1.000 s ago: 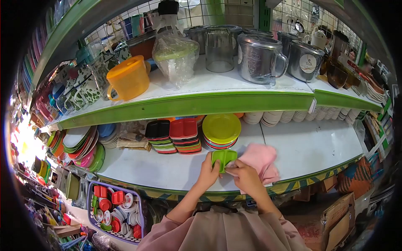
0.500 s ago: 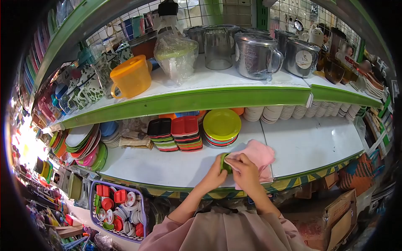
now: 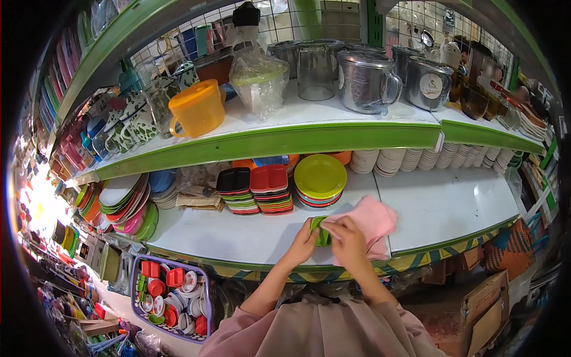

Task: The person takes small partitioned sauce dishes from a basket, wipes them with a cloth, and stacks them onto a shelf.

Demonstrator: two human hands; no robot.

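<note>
My left hand (image 3: 302, 244) is closed on the edge of a small green dish (image 3: 322, 232), held above the white lower shelf (image 3: 238, 238). In my right hand (image 3: 348, 243) is a pink cloth (image 3: 373, 219), pinched against the dish's right side, with the rest hanging over the shelf. Just behind my hands stands a stack of round plates topped by a yellow-green one (image 3: 320, 177). Left of that are stacks of divided square dishes, a red one (image 3: 269, 178) and a black one (image 3: 233, 181) on top.
A purple-rimmed basket (image 3: 133, 285) of small red, white and green dishes is low at the left. The green-edged upper shelf (image 3: 285, 138) overhangs, bearing an orange jug (image 3: 199, 110) and steel mugs (image 3: 366, 83). White bowls (image 3: 389, 162) line the back; cardboard (image 3: 485, 309) lies low right.
My right hand and the pink cloth have shifted slightly against the green dish, which now shows more of its face. The view has swung a little, moving the left-hand goods slightly rightward.
</note>
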